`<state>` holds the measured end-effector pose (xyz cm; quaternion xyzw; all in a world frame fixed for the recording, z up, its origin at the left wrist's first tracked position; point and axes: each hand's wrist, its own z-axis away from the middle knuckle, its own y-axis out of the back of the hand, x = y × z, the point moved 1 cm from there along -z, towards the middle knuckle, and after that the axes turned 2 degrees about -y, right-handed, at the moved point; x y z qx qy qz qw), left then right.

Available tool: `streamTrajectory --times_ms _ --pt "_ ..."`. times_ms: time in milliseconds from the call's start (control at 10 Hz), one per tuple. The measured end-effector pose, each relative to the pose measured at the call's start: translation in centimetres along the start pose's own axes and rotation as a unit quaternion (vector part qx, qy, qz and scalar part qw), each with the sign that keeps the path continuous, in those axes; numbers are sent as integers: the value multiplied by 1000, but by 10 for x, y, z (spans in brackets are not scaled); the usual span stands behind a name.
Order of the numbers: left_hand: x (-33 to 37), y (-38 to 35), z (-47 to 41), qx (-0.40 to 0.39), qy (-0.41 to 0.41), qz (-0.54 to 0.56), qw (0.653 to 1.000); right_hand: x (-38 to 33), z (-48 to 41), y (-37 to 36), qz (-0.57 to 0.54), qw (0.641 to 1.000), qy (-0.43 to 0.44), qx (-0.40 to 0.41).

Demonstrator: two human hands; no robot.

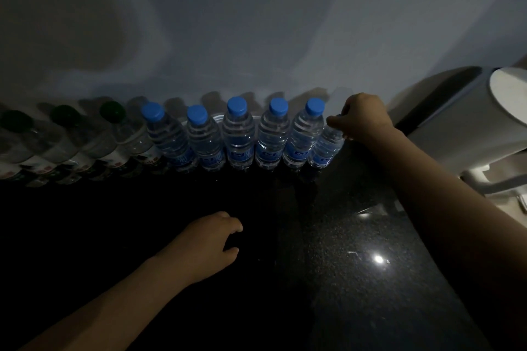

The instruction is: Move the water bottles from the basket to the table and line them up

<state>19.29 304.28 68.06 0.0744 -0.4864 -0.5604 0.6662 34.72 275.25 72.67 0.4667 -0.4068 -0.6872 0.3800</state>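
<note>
Bottles (239, 134) stand in a row on the dark surface (356, 236) against the wall (256, 23). Right grip (363, 120) is clamped on top of the last bottle (326, 148); left grip (208, 239) is loosely curled, empty, further from the wall.

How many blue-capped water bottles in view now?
5 blue-capped clear plastic bottles side by side against the wall. The right hand hides the cap of a sixth bottle.
</note>
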Motion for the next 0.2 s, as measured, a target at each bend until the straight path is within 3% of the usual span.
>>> streamTrajectory --times_ms 100,200 --pt "0 2 4 6 -1 9 1000 -2 5 2 14 1000 -2 2" --pt "2 7 10 14 2 1 1000 2 15 3 20 998 -4 57"
